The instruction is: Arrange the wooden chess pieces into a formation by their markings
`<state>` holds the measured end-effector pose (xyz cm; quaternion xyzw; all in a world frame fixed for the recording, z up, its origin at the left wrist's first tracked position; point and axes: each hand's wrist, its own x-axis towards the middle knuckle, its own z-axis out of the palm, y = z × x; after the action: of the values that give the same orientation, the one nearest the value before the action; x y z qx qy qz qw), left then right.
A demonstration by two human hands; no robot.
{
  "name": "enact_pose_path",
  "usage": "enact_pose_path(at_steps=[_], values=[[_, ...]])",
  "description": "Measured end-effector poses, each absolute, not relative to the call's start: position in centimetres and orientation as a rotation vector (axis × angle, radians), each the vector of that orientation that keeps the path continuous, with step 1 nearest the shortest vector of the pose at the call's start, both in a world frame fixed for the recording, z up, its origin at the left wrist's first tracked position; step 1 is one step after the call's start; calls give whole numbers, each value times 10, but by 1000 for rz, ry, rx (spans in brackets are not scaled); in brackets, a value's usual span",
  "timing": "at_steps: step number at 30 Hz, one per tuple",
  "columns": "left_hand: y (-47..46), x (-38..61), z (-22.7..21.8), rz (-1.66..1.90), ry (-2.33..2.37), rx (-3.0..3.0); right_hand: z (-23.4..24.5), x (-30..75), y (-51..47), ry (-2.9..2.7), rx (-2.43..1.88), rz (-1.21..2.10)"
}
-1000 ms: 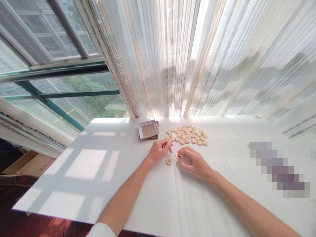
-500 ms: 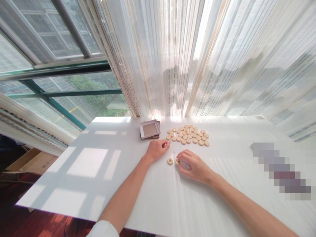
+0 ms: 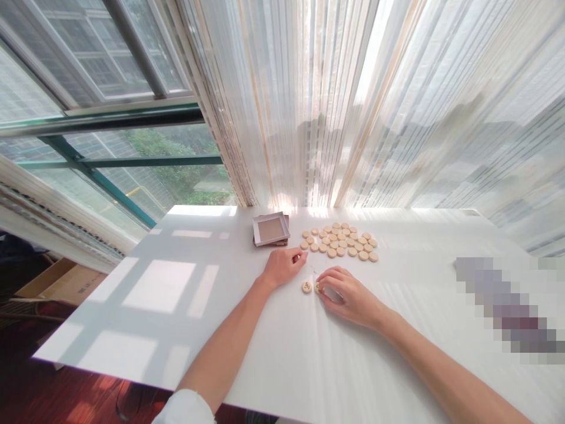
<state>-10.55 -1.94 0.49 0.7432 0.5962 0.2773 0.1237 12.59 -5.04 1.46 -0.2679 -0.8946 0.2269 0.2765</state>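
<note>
My right hand (image 3: 346, 294) rests on the white table, thumb and fingers pinched on the edge of a round wooden chess piece (image 3: 317, 287) with a dark character on top. Just left of it, a second chess piece (image 3: 306, 287) lies flat with its character up. My left hand (image 3: 283, 267) is beyond and to the left of these two, lying on the table with its fingers curled closed. Whatever may be inside its fingers is hidden. Past both hands spreads a loose group of several chess pieces (image 3: 341, 244), showing plain tops.
A shallow open box (image 3: 255, 229) lies on a brown one beyond my left hand. The white table (image 3: 273, 353) reaches a sheer curtain (image 3: 282, 118) and a window. A pixelated object (image 3: 507, 309) lies at right. A cardboard box (image 3: 57, 282) stands below the table at left.
The view has shifted slightly. My right hand still pinches the same chess piece with little visible movement, and my left hand stays curled in place.
</note>
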Motion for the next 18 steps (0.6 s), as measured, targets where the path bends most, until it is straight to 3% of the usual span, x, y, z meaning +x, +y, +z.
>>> enact_pose_path(at_steps=[12, 18], values=[[-19, -107, 3, 795, 1752, 2167, 12, 130, -48, -2303, -793, 618], [-19, -107, 5, 794, 1742, 2166, 4, 144, -28, -2208, -945, 309]])
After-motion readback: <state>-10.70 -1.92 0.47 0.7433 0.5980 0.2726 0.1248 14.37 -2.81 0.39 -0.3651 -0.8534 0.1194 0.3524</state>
